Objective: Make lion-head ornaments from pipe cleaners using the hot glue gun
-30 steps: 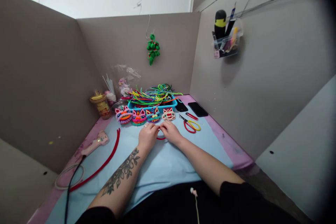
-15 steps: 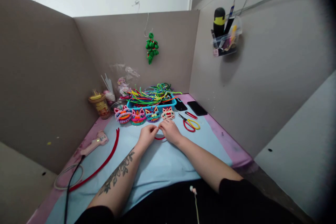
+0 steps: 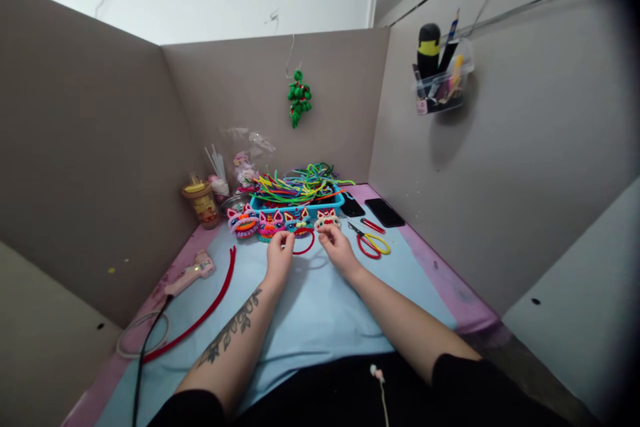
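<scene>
A thin red pipe cleaner loop (image 3: 313, 243) is pinched in my left hand (image 3: 281, 250), standing out to the right of the fingers. My right hand (image 3: 337, 247) is just right of the loop, its fingers loosely curled and a small gap from it. Behind the hands stands a row of pipe cleaner animal heads: a purple-and-orange one (image 3: 243, 221), a pink one (image 3: 271, 225), a blue one (image 3: 299, 220) and a white-and-red one (image 3: 327, 219). Long red pipe cleaners (image 3: 219, 300) lie left of my left forearm.
A blue basket (image 3: 300, 209) of colourful pipe cleaners is at the back. Red-and-yellow-handled pliers (image 3: 370, 243), a red tool (image 3: 373, 225) and a phone (image 3: 385, 212) lie right. At left are a pink glue gun (image 3: 193, 273), its cord, and a lidded cup (image 3: 204, 205). Partitions surround the table.
My hands were together at the red pipe cleaner; now they are apart, the right one moved away. The closed-looking loop has been raised with my left hand. The view has shifted slightly.
</scene>
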A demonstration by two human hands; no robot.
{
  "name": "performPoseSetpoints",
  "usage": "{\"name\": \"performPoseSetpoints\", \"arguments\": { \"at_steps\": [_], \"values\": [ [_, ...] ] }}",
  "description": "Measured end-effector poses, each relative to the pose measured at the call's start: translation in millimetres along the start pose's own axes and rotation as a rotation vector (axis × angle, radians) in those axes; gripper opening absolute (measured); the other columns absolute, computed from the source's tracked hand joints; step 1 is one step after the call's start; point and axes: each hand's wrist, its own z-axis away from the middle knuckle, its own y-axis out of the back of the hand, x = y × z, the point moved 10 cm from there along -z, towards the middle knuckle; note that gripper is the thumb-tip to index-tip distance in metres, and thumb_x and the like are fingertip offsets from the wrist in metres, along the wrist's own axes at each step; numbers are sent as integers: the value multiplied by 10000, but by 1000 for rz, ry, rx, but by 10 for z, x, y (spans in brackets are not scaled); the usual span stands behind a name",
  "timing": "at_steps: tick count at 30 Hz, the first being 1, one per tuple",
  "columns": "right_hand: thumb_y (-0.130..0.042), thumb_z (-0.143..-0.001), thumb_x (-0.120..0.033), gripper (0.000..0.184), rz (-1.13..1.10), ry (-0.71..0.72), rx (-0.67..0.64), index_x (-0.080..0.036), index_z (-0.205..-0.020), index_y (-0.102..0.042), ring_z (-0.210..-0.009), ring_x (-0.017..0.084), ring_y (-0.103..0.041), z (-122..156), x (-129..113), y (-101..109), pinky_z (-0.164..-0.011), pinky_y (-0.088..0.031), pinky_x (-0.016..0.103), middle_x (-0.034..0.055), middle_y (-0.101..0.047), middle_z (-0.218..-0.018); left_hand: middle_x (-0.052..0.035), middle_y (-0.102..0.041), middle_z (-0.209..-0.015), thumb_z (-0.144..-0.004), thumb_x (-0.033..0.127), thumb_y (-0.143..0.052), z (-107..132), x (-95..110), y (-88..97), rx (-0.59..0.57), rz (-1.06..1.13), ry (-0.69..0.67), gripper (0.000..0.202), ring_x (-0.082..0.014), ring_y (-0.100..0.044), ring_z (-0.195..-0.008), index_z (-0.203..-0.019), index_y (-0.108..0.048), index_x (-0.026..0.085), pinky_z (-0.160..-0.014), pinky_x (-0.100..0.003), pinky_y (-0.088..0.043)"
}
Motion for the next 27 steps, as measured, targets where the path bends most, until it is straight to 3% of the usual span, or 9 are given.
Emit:
{"name": "performPoseSetpoints", "arguments": {
  "at_steps": [3, 6, 11, 21, 27],
  "values": [
    [-569, -749, -410, 235, -89, -108, -111, -176, -743, -547, -595, 128, -495, 23, 130, -195, -592, -408, 255, -5, -545, -637, 2, -540, -658, -733, 384, -570, 30, 36, -25, -14, 22, -5, 220, -121, -483, -624, -736, -575, 164, -606, -223, -386],
    [-536, -770, -412, 281, -87, -169, -126, -174, -623, -528, -511, 106, -433, 22, 210, -218, -528, -359, 234, -28, -488, -530, 16, -525, -614, -699, 381, -604, 75, -80, -175, -122, 132, 144, 226, -110, -478, -586, -711, -569, 159, -574, -215, -384],
    [-503, -785, -370, 255, -31, -181, -167, -158, -698, -614, -503, 102, -438, -13, 241, -150, -524, -358, 228, -13, -548, -564, 15, -551, -616, -616, 356, -674, 191, -256, -409, -304, 228, 393, 239, -109, -497, -595, -701, -600, 145, -562, -210, -389],
    [-527, -756, -322, 217, 112, -183, -240, -157, -673, -641, -544, 114, -490, 0, 270, -209, -546, -372, 220, -14, -561, -545, -5, -586, -642, -562, 433, -739, 201, -337, -410, -334, 328, 472, 384, -103, -511, -608, -783, -666, 128, -575, -210, -393],
    [-556, -737, -377, 252, -56, -262, -256, -142, -727, -645, -503, 98, -448, -29, 363, -222, -513, -348, 220, -21, -540, -537, -6, -585, -623, -558, 330, -753, 236, -363, -438, -353, 428, 594, 281, -94, -529, -581, -716, -642, 126, -568, -209, -418]
  ]
}}
